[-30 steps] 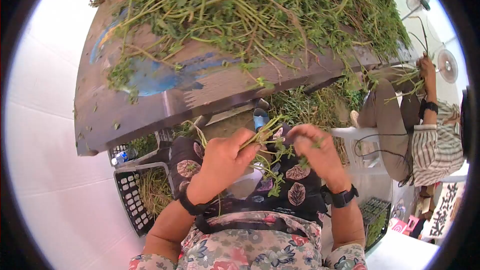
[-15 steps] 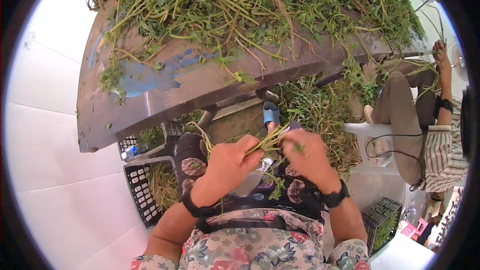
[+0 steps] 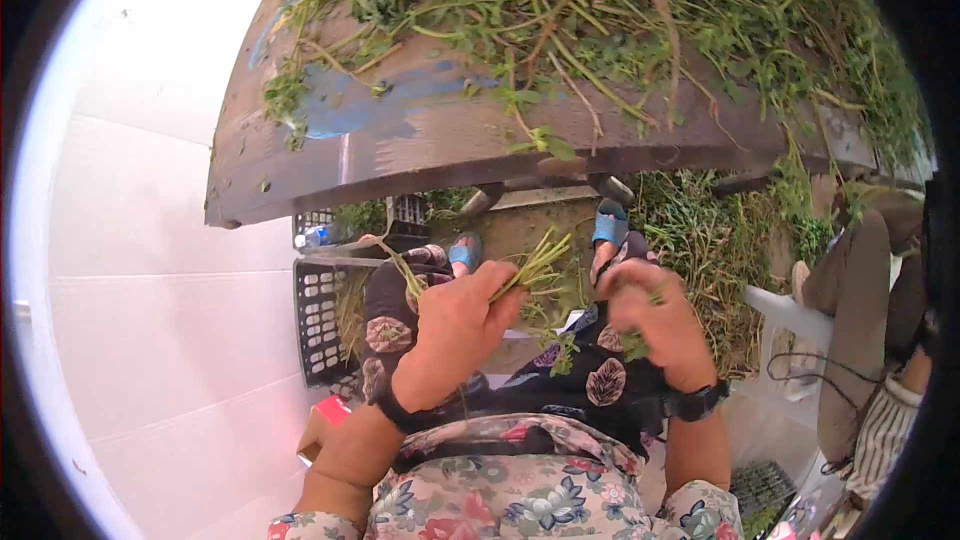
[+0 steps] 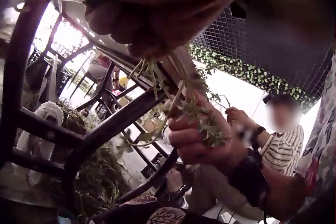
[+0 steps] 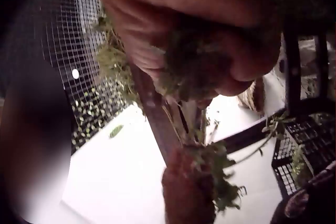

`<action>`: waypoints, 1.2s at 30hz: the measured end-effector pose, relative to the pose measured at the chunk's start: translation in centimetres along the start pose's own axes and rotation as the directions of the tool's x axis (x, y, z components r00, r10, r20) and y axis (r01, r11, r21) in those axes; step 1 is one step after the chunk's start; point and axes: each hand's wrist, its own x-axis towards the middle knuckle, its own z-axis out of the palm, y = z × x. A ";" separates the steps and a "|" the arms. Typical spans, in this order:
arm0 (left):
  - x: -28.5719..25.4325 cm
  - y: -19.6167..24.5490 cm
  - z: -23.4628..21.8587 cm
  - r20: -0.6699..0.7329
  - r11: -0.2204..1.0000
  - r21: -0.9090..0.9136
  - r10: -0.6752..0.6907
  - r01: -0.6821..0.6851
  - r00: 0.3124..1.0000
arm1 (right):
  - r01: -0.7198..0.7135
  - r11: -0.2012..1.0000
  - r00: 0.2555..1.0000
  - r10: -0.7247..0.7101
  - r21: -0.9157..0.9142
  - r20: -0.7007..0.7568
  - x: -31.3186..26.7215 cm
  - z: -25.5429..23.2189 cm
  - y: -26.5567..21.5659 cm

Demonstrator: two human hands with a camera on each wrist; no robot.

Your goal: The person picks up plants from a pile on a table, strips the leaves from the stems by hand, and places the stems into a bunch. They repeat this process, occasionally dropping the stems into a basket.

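My left hand [image 3: 462,315] grips a small bunch of green stems [image 3: 535,265] above my lap, cut ends pointing up and right. In the left wrist view the stems [image 4: 157,77] hang below the curled fingers. My right hand [image 3: 650,315] sits just right of the bunch, fingers curled round leafy sprigs [image 3: 632,344]. The right wrist view shows those leaves [image 5: 191,69] pinched against the palm, and the left wrist view shows the right hand [image 4: 202,137] with sprigs in it. Both wrists wear black bands.
A dark wooden table [image 3: 420,150] heaped with green herbs [image 3: 600,10] stands right in front. Black plastic crates [image 3: 320,315] sit on the floor at the left by a white wall. More greens lie under the table. Another person [image 3: 870,340] sits at the right.
The head view has swung left and down; the table sits higher in frame. My right hand drew slightly away from the bunch with sprigs. The left hand keeps its hold.
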 end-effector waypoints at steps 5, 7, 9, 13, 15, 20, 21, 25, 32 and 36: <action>-1.4 0.0 -0.7 -0.041 0.997 -0.023 -0.081 0.080 0.996 | -0.091 0.994 0.962 0.103 -0.060 0.252 2.1 4.9 -0.9; -2.0 -0.1 -0.8 -0.017 0.996 -0.021 -0.082 0.082 0.996 | -0.074 0.994 0.944 0.095 -0.078 0.316 2.5 5.9 -1.0; -2.3 -0.3 -1.0 -0.017 0.997 -0.042 -0.068 0.068 0.998 | -0.059 0.990 0.924 0.103 -0.128 0.367 3.0 6.2 -1.2; -2.1 -0.3 -2.1 0.003 0.995 -0.070 -0.068 0.068 0.998 | 0.135 0.951 0.949 -0.044 -0.278 0.311 2.1 6.4 -1.8; -2.0 -0.4 -2.8 0.022 0.995 -0.068 -0.069 0.070 0.997 | 0.168 0.929 0.937 -0.045 -0.331 0.347 2.0 5.8 -2.1; -3.0 -0.6 -3.3 0.002 0.995 -0.086 -0.052 0.052 0.999 | 0.313 0.832 0.946 -0.227 -0.459 0.233 0.8 6.9 -1.2; -3.4 -0.6 -3.2 0.020 0.994 -0.094 -0.051 0.052 0.999 | 0.350 0.781 0.937 -0.288 -0.517 0.199 0.9 7.3 -1.0; -4.8 -0.6 -3.7 0.010 0.987 -0.148 -0.060 0.060 0.998 | 0.146 0.959 0.953 -0.202 -0.243 -0.227 1.6 7.8 -0.3; -4.8 -1.7 -4.8 -0.192 0.995 -0.062 0.069 -0.082 0.979 | 0.033 0.993 0.993 -0.019 0.112 -0.119 -1.7 7.2 -3.9; -4.8 -0.9 -4.7 -0.233 0.987 -0.089 0.112 -0.136 0.966 | 0.249 0.882 0.968 -0.245 -0.400 0.061 -3.4 10.1 -4.4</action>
